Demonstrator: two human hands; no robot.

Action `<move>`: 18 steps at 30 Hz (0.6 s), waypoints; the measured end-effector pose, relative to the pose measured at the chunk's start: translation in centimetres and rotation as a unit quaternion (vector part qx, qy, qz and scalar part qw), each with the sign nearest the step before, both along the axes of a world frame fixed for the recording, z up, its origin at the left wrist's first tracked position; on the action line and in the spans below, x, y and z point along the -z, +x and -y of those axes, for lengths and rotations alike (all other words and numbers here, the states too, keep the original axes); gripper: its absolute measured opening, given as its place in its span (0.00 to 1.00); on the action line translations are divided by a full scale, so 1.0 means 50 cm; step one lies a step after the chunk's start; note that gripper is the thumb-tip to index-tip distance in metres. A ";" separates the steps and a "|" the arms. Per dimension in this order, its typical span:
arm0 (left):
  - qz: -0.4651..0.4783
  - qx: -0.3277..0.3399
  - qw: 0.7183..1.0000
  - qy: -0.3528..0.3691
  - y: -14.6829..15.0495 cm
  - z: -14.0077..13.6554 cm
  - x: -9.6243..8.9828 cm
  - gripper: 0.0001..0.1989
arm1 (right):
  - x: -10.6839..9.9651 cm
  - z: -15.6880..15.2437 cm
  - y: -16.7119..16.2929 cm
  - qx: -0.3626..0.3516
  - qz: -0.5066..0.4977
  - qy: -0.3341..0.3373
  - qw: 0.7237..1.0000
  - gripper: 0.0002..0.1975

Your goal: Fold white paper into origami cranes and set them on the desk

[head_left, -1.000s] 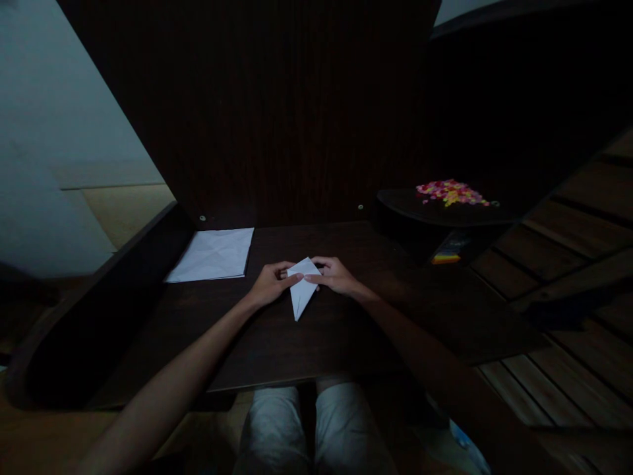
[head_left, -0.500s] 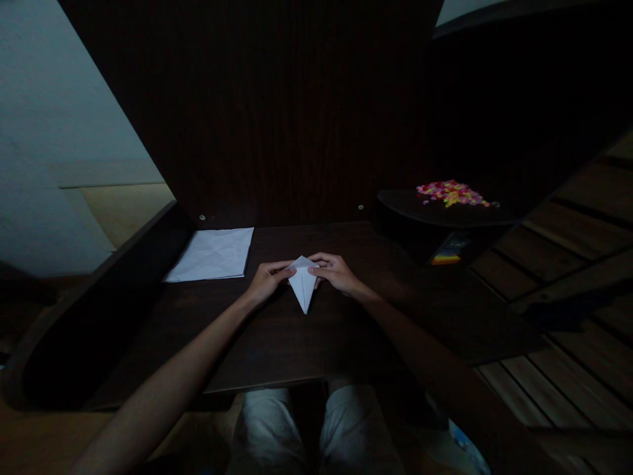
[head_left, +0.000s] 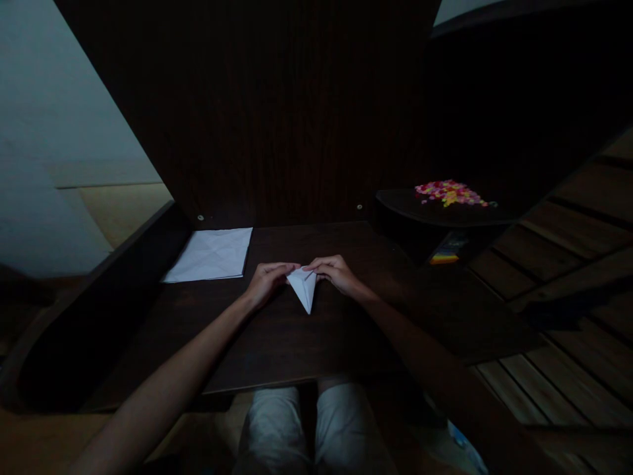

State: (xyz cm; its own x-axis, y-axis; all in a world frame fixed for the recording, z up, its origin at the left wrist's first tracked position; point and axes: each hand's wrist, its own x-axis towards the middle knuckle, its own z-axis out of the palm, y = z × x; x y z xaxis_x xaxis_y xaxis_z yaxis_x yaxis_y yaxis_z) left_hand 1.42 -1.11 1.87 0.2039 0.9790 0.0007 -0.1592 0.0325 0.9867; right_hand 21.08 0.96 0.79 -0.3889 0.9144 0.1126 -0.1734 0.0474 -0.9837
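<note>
Left hand (head_left: 268, 281) and right hand (head_left: 337, 272) pinched nearly closed on folded paper (head_left: 303, 286), tip at six o'clock; apparently folding twelve-o'clock edge; next move likely calls for firm creasing

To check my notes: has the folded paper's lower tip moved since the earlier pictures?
Yes: the lower tip of the folded paper has shifted right, judged against the right fastener on the back panel.
</note>
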 end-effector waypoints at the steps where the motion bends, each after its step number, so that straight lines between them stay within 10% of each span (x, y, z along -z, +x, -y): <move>1: -0.025 -0.005 1.000 0.011 -0.001 -0.001 0.001 0.15 | -0.001 0.001 0.001 -0.001 0.004 0.016 1.000 0.08; 18: -0.107 0.024 0.992 0.059 -0.006 0.009 -0.012 0.22 | -0.006 0.009 -0.003 0.005 0.073 0.082 0.994 0.15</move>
